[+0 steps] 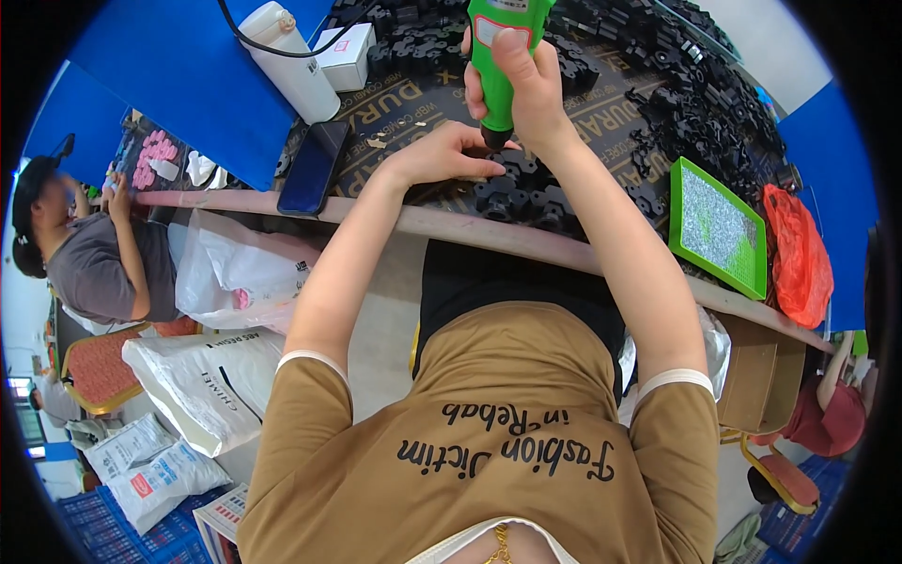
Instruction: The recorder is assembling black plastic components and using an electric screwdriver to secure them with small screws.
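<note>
My right hand (pixel 536 94) is wrapped around a green electric screwdriver (pixel 502 70), its thumb along the near side of the body. The tool points down, its black nose at the fingertips of my left hand (pixel 449 154). Thumb and fingers of that left hand grip a small black plastic part (pixel 515 167) at the table's near edge; the driver nose and fingers partly hide it. Several similar black parts (pixel 545 209) lie just in front of me, touching one another.
Heaps of black parts (pixel 676 103) cover the table's back and right. On the left lie a phone (pixel 314 167), a white bottle (pixel 289 61) and a white box (pixel 348 58). To the right are a green tray (pixel 719 228) of small screws and a red plastic bag (pixel 797 254). A person (pixel 103 235) sits left.
</note>
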Tool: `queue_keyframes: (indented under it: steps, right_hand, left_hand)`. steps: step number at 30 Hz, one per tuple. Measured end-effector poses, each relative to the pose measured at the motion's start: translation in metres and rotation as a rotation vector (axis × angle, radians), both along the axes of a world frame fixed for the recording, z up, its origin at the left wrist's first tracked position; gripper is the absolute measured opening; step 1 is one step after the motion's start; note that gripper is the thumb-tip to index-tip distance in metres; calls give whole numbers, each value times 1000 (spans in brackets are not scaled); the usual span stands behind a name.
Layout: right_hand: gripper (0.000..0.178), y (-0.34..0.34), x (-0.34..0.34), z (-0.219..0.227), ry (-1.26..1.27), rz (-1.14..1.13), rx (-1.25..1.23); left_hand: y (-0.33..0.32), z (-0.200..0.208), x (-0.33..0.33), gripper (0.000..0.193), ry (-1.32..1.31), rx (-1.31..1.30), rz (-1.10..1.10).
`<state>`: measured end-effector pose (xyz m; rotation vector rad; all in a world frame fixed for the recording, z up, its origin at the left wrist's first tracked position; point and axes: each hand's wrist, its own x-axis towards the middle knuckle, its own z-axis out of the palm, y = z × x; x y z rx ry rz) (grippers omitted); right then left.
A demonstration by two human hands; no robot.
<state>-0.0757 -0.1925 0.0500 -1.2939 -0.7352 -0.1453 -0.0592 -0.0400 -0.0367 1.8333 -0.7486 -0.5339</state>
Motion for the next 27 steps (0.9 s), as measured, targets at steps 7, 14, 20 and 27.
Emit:
queue_keyframes:
  steps: [7,14,20,27]
  right_hand:
    - [61,-1,-5,2,-54,54,-33]
    - [67,-7,-7,11,-59,-53,92]
    - [71,-37,-24,29,-63,-167,90]
    - [69,-46,-15,6,-9,-118,77]
  left_hand:
    - [-2,4,-4,35,-23,-24,3]
    - [-6,7,-8,38,29,-19,24]
    - [-5,4,-8,37,52,-76,27]
    - [-8,8,-8,37,74,-87,-4]
